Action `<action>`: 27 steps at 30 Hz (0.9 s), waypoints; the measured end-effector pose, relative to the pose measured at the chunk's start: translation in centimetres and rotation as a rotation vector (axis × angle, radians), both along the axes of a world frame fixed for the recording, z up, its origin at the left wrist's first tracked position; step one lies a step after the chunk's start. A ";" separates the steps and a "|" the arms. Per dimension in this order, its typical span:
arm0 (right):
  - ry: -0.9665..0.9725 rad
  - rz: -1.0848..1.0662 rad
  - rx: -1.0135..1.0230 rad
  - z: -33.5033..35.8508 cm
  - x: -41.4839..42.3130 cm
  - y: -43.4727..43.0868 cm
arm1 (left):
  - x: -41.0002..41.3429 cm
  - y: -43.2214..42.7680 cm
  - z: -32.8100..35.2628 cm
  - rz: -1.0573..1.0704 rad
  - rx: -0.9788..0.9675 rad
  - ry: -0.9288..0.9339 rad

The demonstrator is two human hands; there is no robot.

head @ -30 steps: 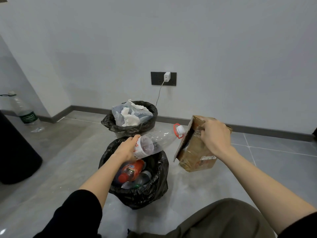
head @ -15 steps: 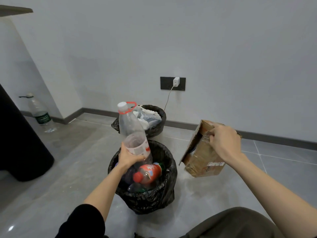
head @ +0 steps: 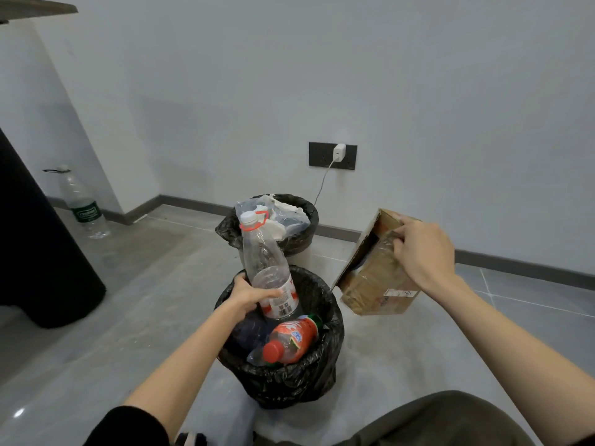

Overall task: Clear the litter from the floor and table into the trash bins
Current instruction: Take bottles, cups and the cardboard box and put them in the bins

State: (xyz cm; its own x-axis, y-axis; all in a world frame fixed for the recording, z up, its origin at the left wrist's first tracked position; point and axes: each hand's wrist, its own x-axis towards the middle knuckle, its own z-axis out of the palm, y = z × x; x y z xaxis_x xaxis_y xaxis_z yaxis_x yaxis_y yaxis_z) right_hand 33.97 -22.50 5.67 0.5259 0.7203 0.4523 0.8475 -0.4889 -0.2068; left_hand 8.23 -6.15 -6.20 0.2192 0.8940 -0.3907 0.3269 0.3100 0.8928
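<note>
The fingers (head: 269, 294) of my left hand (head: 246, 296) wrap the labelled lower body of the clear bottle (head: 262, 262), which stands upright with its base at the mouth of the near bin (head: 333, 317). It looks empty, so I judge it light, thin-walled and smooth, and I'd grip low and gently. My right hand (head: 421, 255) clutches the cardboard box (head: 370, 288) by its open top edge, right of that bin. I judge the box stiff and light.

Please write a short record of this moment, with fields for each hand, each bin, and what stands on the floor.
left hand: grips clear bottle, upright, base in near bin's mouth
right hand: holds box, tilted, in the air right of near bin
near bin: black bag; orange bottle lies inside
far bin: black bag; plastic and paper heaped
floor: water bottle stands at far left
</note>
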 end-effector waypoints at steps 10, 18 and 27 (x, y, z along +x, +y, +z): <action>0.000 0.198 0.114 2.6 -4.1 0.3 | -1.4 0.2 8.1 0.081 1.020 0.353; -0.012 0.252 0.174 3.9 -6.3 1.5 | -5.2 1.9 7.2 -0.073 0.791 0.387; -0.126 0.365 0.097 6.9 -8.9 2.6 | -7.3 0.9 6.0 -0.116 0.700 0.487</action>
